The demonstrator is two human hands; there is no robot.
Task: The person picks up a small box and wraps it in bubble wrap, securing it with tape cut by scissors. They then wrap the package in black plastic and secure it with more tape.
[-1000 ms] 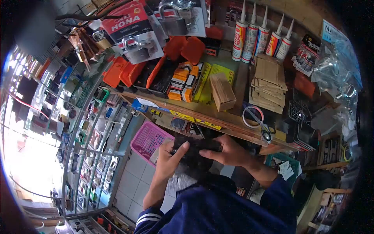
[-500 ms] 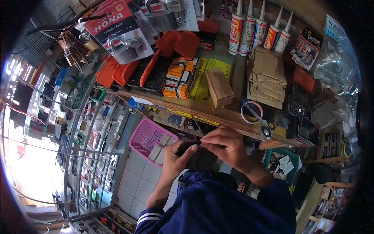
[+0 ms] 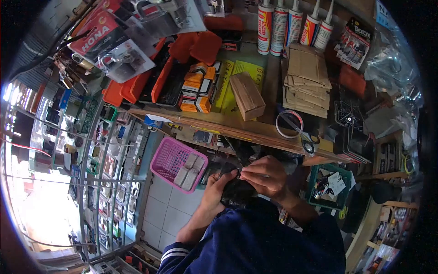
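A crumpled, shiny black plastic bag [image 3: 235, 191] is between my hands, close in front of my dark blue top. My left hand [image 3: 214, 191] grips the left side of the bag, its thumb pressed on the upper edge. On the right, my right hand [image 3: 265, 176] pinches the bag's upper edge with thumb and fingertips, close to the left thumb. Whatever is inside the bag cannot be seen. Beyond the left hand, a pink basket [image 3: 157, 157] holds several grey-white blocks [image 3: 188, 173].
The wooden counter [image 3: 214, 128] carries a brown cardboard box [image 3: 247, 96], flattened cardboard pieces [image 3: 306, 80], a roll of tape [image 3: 289, 124], scissors [image 3: 309, 144], small orange boxes [image 3: 198, 87] and silicone tubes [image 3: 278, 32]. A green basket [image 3: 315, 182] stands lower right.
My view has shifted, so the counter items appear farther left. Both hands stay close together on the black bag, and more of the bag and the blocks in the pink basket shows.
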